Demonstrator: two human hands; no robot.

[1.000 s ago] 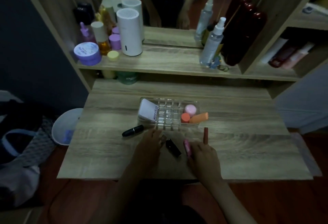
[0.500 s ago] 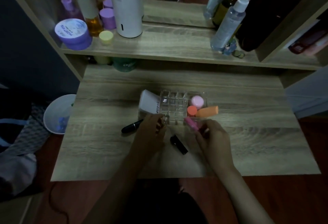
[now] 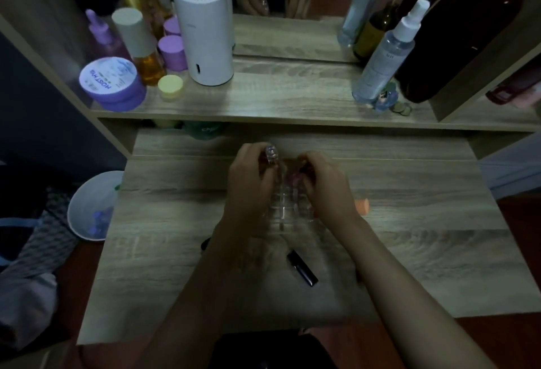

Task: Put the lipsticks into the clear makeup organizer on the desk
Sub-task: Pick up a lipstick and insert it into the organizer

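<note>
Between both hands' fingers (image 3: 314, 165): clear organizer (image 3: 285, 207).

The only print I can make out is on the lid of the purple jar (image 3: 112, 83) at the left end of my shelf (image 3: 278, 99): "MOIST HYA". The smaller lettering there is too blurred.

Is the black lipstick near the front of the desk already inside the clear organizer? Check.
No. The black lipstick lies flat on the desk, nearer the person than the clear organizer, with neither hand on it.
</note>
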